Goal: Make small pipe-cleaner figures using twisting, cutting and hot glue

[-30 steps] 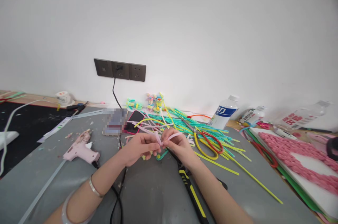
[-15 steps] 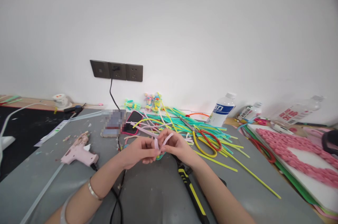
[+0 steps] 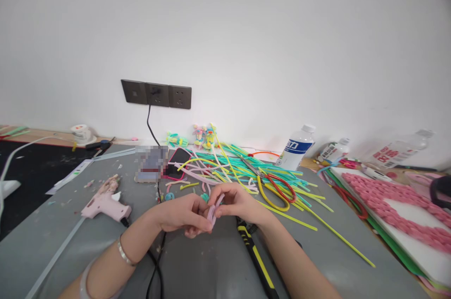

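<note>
Between my fingertips is a bent pale pink pipe cleaner (image 3: 212,213), held over the grey mat. My left hand (image 3: 188,214) pinches its lower part, while my right hand (image 3: 236,204) grips the upper part from the other side. Fingers cover much of the piece. Just behind my hands lie short curled pieces, including a blue coil (image 3: 169,196) and a yellow-green stub (image 3: 189,186). Under my right forearm, black-and-yellow pliers (image 3: 256,256) rest on the mat, their jaws partly hidden.
Behind my hands spreads a pile of pipe cleaners (image 3: 243,167), with red-and-yellow-handled scissors (image 3: 275,191) on top. A pink glue gun (image 3: 105,202) lies left, its black cord near my left arm. A bottle (image 3: 296,148) stands back right; small figures (image 3: 203,136) sit by the wall.
Both hands have tipped and shifted slightly downward. The pink pipe cleaner's loop is now pressed closer together, and its raised end points less far up. The green bit beneath my fingers is no longer visible.
</note>
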Demonstrator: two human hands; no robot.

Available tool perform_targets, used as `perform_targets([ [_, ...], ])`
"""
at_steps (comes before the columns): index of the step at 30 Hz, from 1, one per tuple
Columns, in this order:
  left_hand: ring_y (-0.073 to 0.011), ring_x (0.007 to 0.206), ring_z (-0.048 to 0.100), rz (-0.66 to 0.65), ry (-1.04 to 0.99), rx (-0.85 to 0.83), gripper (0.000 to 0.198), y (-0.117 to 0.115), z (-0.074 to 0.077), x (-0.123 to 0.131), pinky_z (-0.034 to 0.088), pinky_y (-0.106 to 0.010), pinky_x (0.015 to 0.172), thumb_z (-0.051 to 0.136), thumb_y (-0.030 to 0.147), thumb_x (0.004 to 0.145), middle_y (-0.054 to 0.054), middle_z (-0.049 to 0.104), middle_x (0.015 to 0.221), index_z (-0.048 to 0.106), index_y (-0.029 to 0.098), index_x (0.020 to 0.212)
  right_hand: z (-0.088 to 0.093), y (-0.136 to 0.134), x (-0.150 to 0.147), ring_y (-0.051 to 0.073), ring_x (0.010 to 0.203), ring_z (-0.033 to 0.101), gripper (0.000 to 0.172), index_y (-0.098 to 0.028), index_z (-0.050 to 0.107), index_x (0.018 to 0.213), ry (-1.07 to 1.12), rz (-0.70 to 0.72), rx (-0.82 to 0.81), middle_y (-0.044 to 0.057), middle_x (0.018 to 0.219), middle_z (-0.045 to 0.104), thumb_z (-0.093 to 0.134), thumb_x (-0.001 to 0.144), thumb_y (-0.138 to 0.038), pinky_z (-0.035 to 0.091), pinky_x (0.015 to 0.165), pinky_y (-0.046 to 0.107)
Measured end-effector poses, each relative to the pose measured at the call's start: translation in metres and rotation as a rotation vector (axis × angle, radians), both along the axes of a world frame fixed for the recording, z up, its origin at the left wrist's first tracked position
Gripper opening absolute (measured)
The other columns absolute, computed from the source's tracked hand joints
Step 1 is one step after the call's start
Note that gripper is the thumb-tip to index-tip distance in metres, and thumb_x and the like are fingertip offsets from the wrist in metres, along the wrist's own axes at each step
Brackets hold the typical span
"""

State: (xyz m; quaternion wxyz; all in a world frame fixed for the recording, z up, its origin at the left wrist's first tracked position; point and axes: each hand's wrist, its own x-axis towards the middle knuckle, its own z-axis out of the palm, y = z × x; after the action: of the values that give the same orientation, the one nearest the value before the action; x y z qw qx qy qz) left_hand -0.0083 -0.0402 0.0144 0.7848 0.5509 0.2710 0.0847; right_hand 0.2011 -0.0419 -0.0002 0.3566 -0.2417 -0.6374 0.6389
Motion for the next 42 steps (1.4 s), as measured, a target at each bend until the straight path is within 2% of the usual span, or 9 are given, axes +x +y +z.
perform_targets([
  [8, -0.0054, 0.039, 0.044, -0.1, -0.001, 0.019, 0.029, -0.001, 0.0, -0.001, 0.034, -0.019, 0.042, 0.08, 0.037, 0.066, 0.004, 0.053, 0.05, 0.063, 0.013, 0.063, 0.003, -0.002, -0.001, 0.013, 0.068, 0.068, 0.022, -0.016, 0.077, 0.086, -0.053, 0.088, -0.011, 0.003, 0.076, 0.073, 0.084, 0.074, -0.031, 0.054, 0.069, 0.024],
  [11, -0.0056, 0.041, 0.045, -0.078, -0.019, 0.022, 0.029, 0.0, -0.003, -0.002, 0.036, -0.018, 0.042, 0.081, 0.038, 0.067, 0.004, 0.055, 0.051, 0.065, 0.013, 0.066, 0.002, -0.002, -0.001, 0.011, 0.062, 0.066, 0.018, -0.016, 0.076, 0.082, -0.033, 0.069, -0.037, 0.002, 0.072, 0.072, 0.084, 0.075, -0.031, 0.054, 0.065, 0.023],
  [14, -0.0068, 0.044, 0.049, 0.047, -0.069, 0.102, 0.028, 0.001, -0.005, -0.001, 0.041, -0.019, 0.046, 0.078, 0.039, 0.075, 0.003, 0.057, 0.056, 0.066, 0.014, 0.075, 0.0, 0.001, -0.002, 0.011, 0.058, 0.064, 0.019, -0.017, 0.075, 0.079, 0.023, -0.088, -0.01, 0.001, 0.071, 0.071, 0.084, 0.075, -0.033, 0.053, 0.059, 0.023],
  [18, -0.01, 0.056, 0.06, 0.36, -0.12, 0.35, 0.024, 0.003, -0.004, 0.003, 0.049, -0.021, 0.056, 0.074, 0.037, 0.08, 0.001, 0.063, 0.067, 0.065, 0.015, 0.084, -0.001, 0.006, -0.005, 0.011, 0.056, 0.062, 0.022, -0.019, 0.074, 0.077, 0.086, -0.375, 0.082, 0.001, 0.07, 0.07, 0.084, 0.073, -0.038, 0.052, 0.056, 0.023],
  [21, -0.0134, 0.069, 0.068, 0.567, -0.137, 0.47, 0.025, 0.003, -0.005, 0.007, 0.055, -0.024, 0.067, 0.077, 0.033, 0.077, -0.003, 0.071, 0.082, 0.067, 0.017, 0.094, -0.002, 0.008, -0.009, 0.012, 0.056, 0.062, 0.024, -0.02, 0.073, 0.075, 0.089, -0.452, 0.107, 0.001, 0.068, 0.069, 0.084, 0.072, -0.04, 0.051, 0.055, 0.024],
  [24, -0.0192, 0.081, 0.072, 0.681, -0.106, 0.585, 0.023, 0.003, -0.005, 0.009, 0.058, -0.028, 0.076, 0.079, 0.03, 0.073, -0.007, 0.076, 0.09, 0.07, 0.017, 0.091, -0.003, 0.006, -0.012, 0.013, 0.057, 0.063, 0.024, -0.02, 0.069, 0.073, 0.09, -0.477, 0.096, 0.0, 0.065, 0.068, 0.082, 0.073, -0.04, 0.052, 0.057, 0.025],
  [28, -0.0228, 0.082, 0.075, 0.745, -0.026, 0.685, 0.018, 0.002, -0.005, 0.009, 0.06, -0.031, 0.079, 0.076, 0.031, 0.075, -0.008, 0.079, 0.088, 0.074, 0.016, 0.086, -0.003, 0.004, -0.014, 0.013, 0.055, 0.061, 0.027, -0.02, 0.065, 0.07, 0.104, -0.469, 0.074, -0.001, 0.063, 0.067, 0.082, 0.073, -0.041, 0.052, 0.057, 0.026],
  [34, -0.0227, 0.075, 0.077, 0.791, 0.004, 0.79, 0.015, 0.001, -0.006, 0.008, 0.062, -0.029, 0.074, 0.075, 0.031, 0.076, -0.006, 0.081, 0.083, 0.078, 0.017, 0.082, -0.004, 0.004, -0.016, 0.013, 0.054, 0.061, 0.028, -0.019, 0.064, 0.071, 0.09, -0.481, 0.034, -0.001, 0.062, 0.067, 0.081, 0.073, -0.041, 0.052, 0.057, 0.025],
  [42, -0.0214, 0.063, 0.074, 0.808, 0.028, 0.936, 0.009, 0.002, -0.006, 0.005, 0.061, -0.028, 0.065, 0.077, 0.03, 0.076, -0.004, 0.08, 0.075, 0.082, 0.023, 0.078, -0.003, 0.004, -0.016, 0.014, 0.054, 0.06, 0.03, -0.02, 0.062, 0.071, 0.041, -0.484, 0.108, 0.0, 0.06, 0.066, 0.078, 0.075, -0.045, 0.051, 0.055, 0.026],
])
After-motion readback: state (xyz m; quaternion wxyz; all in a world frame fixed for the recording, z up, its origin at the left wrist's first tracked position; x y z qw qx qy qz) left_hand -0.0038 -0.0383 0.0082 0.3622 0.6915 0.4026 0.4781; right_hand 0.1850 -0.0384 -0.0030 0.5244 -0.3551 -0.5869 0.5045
